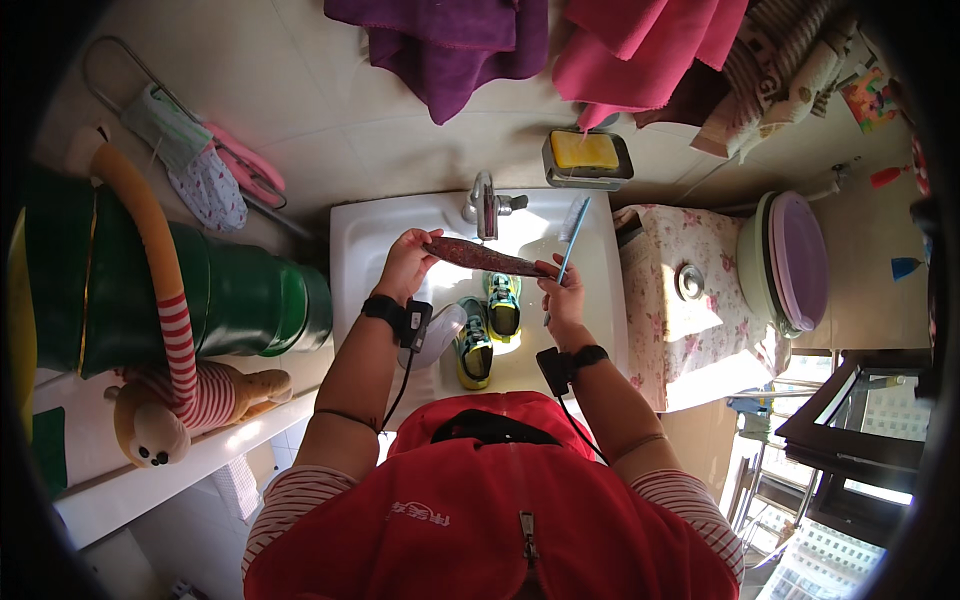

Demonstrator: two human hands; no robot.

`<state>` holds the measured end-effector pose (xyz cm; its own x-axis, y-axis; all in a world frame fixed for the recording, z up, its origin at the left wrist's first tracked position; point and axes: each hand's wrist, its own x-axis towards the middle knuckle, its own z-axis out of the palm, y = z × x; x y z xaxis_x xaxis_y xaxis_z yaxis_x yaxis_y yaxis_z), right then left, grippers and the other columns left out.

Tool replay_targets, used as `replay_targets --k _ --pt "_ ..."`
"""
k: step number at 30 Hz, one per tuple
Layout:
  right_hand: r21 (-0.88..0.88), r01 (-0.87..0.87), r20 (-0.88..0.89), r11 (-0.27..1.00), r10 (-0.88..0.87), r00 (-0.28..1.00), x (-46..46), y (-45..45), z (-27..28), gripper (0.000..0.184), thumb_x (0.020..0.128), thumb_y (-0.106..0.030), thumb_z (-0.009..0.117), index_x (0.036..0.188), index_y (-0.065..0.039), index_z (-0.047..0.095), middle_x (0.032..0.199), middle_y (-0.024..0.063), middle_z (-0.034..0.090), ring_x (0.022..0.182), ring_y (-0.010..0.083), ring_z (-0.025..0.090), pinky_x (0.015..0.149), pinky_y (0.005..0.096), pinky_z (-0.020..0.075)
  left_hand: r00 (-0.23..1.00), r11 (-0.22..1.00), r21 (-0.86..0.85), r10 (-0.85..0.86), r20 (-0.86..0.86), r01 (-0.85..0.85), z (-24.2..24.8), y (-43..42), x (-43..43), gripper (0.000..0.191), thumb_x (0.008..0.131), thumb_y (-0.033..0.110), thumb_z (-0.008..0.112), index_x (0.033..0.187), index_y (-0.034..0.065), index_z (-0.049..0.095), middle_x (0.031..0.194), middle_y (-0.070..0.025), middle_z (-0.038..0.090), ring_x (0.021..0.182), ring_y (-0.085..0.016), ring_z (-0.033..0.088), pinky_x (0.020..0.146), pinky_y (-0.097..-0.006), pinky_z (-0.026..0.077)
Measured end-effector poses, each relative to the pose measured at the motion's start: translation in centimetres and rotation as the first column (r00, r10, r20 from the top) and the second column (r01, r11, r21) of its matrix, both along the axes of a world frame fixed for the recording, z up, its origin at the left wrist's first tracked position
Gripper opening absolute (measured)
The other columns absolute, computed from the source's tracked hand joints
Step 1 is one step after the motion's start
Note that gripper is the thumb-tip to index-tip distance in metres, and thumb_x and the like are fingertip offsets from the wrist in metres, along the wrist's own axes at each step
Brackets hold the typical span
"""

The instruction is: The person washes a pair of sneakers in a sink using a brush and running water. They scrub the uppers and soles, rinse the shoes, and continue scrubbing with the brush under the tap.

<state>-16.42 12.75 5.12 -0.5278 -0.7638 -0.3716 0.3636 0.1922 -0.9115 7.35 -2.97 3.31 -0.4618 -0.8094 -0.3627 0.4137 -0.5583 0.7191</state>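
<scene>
Over a white sink (360, 240), a long, narrow dark reddish piece (487, 257), perhaps a shoe insole, is stretched between both hands. My left hand (407, 262) pinches its left end. Its right end is held by my right hand (564, 291), which also grips a blue-handled brush (572, 238) with pale bristles pointing up toward the tap. Below the piece, two small yellow and teal sneakers (502, 307) stand side by side in the basin. A white shoe-shaped item (442, 335) lies left of them, partly behind my left wrist.
A metal tap (486, 206) rises at the sink's back edge. Right of it sits a yellow soap bar (585, 150) in a dish. A flower-patterned covered box (660, 300) flanks the sink; upright basins (799, 259) stand beyond it. Green cylindrical container (225, 285) and plush monkey (161, 427) are at left.
</scene>
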Motion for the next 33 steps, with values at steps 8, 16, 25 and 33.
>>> replay_targets --k 8,16,25,33 --pt "-0.037 0.022 0.009 0.999 -0.022 1.000 -0.2 0.2 0.5 0.054 0.076 0.010 0.052 0.128 -0.003 0.041 0.112 0.0113 0.063 0.062 0.0074 0.052 0.041 0.0195 0.0368 0.991 0.999 -0.038 0.006 -0.135 -0.011 0.0 0.1 -0.5 0.015 0.084 -0.008 0.049 0.086 0.0066 0.054 0.121 -0.0176 0.054 0.103 -0.024 0.058 0.096 -0.0353 0.044" --pt "-0.053 0.040 0.011 0.998 -0.040 0.999 0.0 0.2 0.9 0.051 0.079 0.008 0.054 0.127 -0.002 0.041 0.109 0.0121 0.064 0.065 0.0087 0.055 0.040 0.0199 0.0355 0.977 0.999 0.028 0.038 -0.212 -0.033 0.0 0.5 -0.8 0.012 0.088 -0.003 0.049 0.092 0.0068 0.054 0.118 -0.0160 0.057 0.103 -0.024 0.058 0.098 -0.0350 0.044" --pt "0.218 0.103 -0.127 0.971 -0.077 0.989 -0.4 1.9 -0.3 0.042 0.082 0.000 0.060 0.122 -0.001 0.047 0.078 0.0064 0.060 0.049 0.0096 0.051 0.036 0.0222 0.0312 0.985 0.996 0.034 -0.083 0.154 0.079 0.8 1.7 -1.1 0.022 0.092 0.014 0.056 0.109 0.0020 0.051 0.107 -0.0106 0.058 0.101 -0.024 0.059 0.091 -0.0415 0.050" --pt "0.361 -0.082 -0.073 0.929 0.115 0.991 0.0 5.9 -3.4 0.041 0.080 -0.003 0.064 0.118 0.000 0.051 0.069 0.0050 0.058 0.045 0.0091 0.047 0.036 0.0234 0.0324 0.948 0.990 0.057 -0.141 0.284 0.130 -1.0 2.6 -0.4 0.024 0.090 0.010 0.056 0.112 0.0007 0.053 0.103 -0.0103 0.061 0.088 -0.021 0.063 0.080 -0.0346 0.055"
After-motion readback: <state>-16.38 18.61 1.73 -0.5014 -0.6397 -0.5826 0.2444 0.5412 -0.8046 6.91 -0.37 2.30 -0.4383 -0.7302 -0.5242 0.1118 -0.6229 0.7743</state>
